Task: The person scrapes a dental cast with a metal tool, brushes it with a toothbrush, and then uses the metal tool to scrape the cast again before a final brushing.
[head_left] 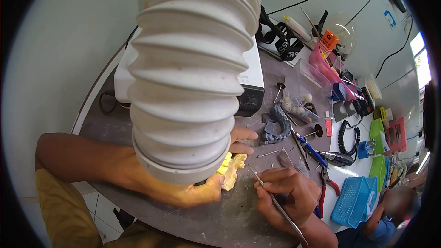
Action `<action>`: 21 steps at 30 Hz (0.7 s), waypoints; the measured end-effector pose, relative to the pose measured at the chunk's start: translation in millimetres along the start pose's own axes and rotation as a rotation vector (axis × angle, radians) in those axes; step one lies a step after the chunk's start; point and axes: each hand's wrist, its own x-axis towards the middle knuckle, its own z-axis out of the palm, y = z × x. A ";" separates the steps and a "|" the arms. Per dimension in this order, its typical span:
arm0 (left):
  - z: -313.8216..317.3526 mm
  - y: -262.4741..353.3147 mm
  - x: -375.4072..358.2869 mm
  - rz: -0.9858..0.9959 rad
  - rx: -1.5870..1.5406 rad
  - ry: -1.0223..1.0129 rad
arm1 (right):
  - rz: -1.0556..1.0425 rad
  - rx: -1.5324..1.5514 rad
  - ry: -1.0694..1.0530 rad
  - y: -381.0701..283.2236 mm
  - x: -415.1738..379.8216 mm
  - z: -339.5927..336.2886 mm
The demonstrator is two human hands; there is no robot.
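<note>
My left hand is closed on a tan dental cast with a bright yellow part on its near side. The thumb presses its lower edge, and fingers show above it. A wide ribbed hose end covers part of this hand and of the cast. To the right, my right hand grips a thin metal dental carver like a pen. The carver's fine tip points up and left toward the cast, apart from it. A grey dental model lies on the table beyond my hands.
The white ribbed suction hose hangs over the middle, before a white machine. Rightward lie a blue-handled tool, red-handled pliers, a clear box and a blue basket. Another person sits at lower right.
</note>
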 end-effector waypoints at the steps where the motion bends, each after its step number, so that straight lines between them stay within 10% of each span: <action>1: -1.6 -0.8 0.6 0.008 0.060 -0.007 | -0.001 0.000 -0.001 0.5 0.5 -0.1; 21: -3.7 9.0 12.6 -0.075 0.206 0.090 | -0.076 -0.132 -0.054 6.0 7.3 1.5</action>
